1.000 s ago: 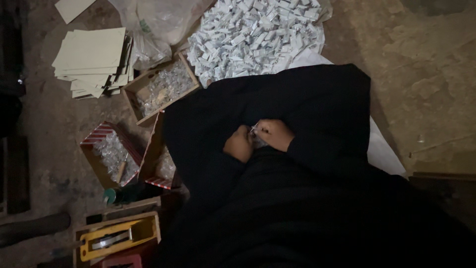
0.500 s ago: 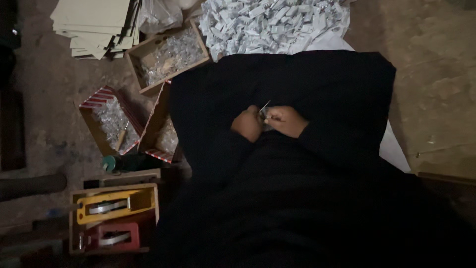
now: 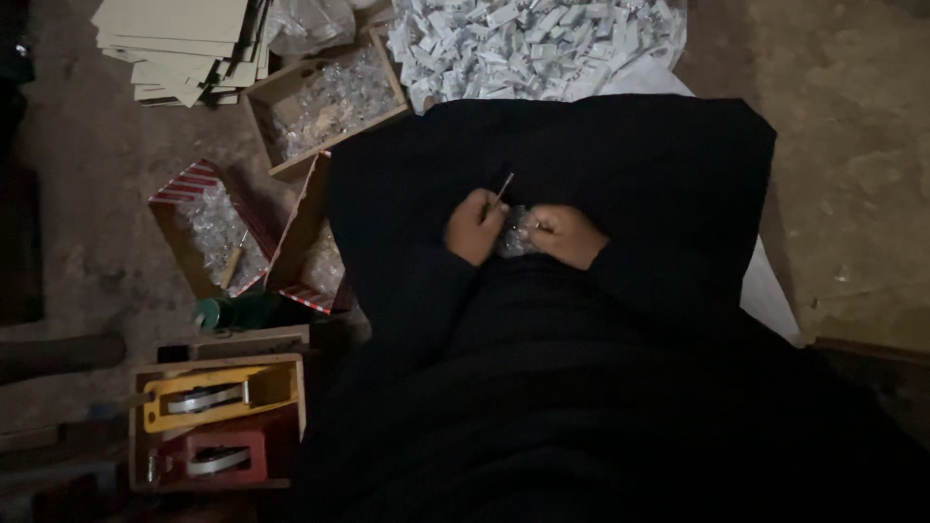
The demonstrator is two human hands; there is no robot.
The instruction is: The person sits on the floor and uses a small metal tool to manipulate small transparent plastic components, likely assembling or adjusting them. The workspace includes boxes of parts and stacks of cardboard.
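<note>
Head view: left hand (image 3: 475, 225) pinches a thin stick (image 3: 503, 189), right hand (image 3: 565, 234) closed around a clear crinkly packet (image 3: 514, 235).

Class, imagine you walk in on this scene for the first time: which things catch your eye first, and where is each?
At the centre, over a dark-clothed lap, the left hand holds a thin stick beside the right hand, which grips a small clear packet. A bright heap of small white packets lies along the top edge. At lower left a wooden box holds a yellow and a red tool.

A small home workshop on a dirt floor (image 3: 852, 145): open boxes (image 3: 325, 97) of tiny shiny pieces, stacked cardboard sheets (image 3: 179, 44), tape holders (image 3: 208, 397).
</note>
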